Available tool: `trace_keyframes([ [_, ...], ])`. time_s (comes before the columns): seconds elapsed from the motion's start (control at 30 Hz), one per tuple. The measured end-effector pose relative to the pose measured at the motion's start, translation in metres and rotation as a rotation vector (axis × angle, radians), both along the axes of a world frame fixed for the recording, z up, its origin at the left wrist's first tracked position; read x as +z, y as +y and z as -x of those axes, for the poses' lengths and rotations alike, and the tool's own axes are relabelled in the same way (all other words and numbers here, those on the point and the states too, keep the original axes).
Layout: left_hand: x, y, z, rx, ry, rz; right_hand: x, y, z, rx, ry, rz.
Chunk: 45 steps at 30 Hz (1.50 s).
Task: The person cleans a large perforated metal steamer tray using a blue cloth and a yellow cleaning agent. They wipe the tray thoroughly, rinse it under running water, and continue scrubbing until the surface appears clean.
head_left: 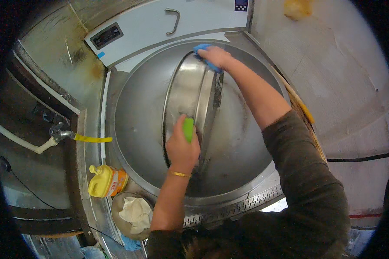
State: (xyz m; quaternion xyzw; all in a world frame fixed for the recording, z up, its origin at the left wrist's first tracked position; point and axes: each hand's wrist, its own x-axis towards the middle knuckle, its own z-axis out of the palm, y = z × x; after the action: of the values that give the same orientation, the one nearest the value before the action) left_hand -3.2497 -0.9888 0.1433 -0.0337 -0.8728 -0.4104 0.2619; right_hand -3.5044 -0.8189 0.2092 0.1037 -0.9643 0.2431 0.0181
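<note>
A round stainless-steel pan or lid with a deep wall stands tilted on edge inside a large wok-like metal cauldron. My left hand grips a bright green sponge or scrubber against the pan's side wall, low in the middle. At the far upper edge, my right hand is closed over a bluish cloth, pressed to the pan's rim. Part of the cloth is hidden under the fingers. Wet-looking streaks and brownish marks show on the cauldron's inner surface.
A yellow tap hose points at the cauldron's left rim. Below it stand a yellow detergent jug and a metal bowl with a white cloth. Behind rises a white panel with a metal handle. A yellow-handled tool lies at right.
</note>
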Motion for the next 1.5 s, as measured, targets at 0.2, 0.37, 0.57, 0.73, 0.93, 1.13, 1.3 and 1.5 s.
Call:
trace_keyframes([
  [0.2, -0.006, -0.002, 0.038, 0.027, 0.112, 0.09, -0.02, -0.059, -0.112, 0.388, 0.589, -0.248],
  [0.37, -0.024, 0.003, 0.037, -0.003, -0.062, 0.072, -0.038, -0.057, -0.119, 0.481, 0.698, -0.103],
  [0.57, -0.057, -0.01, 0.003, -0.004, -0.023, -0.076, -0.025, -0.061, -0.05, 0.279, 0.496, -0.252],
  [0.73, -0.095, -0.011, -0.049, 0.018, -0.047, 0.067, -0.007, -0.035, 0.023, 0.2, 0.109, -0.164],
  [0.93, -0.153, -0.025, -0.09, -0.004, -0.057, 0.081, -0.005, -0.016, 0.048, 0.362, 0.021, -0.105],
  [1.13, -0.18, -0.029, -0.103, -0.179, -0.35, 0.028, -0.018, -0.028, 0.049, 0.076, 0.016, -0.04],
  [1.3, -0.114, -0.059, -0.093, -0.012, -0.117, 0.279, -0.029, -0.029, 0.022, 0.082, 0.293, -0.087],
  [1.5, 0.009, -0.094, 0.073, 0.086, -0.071, -0.356, -0.021, -0.056, -0.065, 0.128, 0.546, -0.057],
])
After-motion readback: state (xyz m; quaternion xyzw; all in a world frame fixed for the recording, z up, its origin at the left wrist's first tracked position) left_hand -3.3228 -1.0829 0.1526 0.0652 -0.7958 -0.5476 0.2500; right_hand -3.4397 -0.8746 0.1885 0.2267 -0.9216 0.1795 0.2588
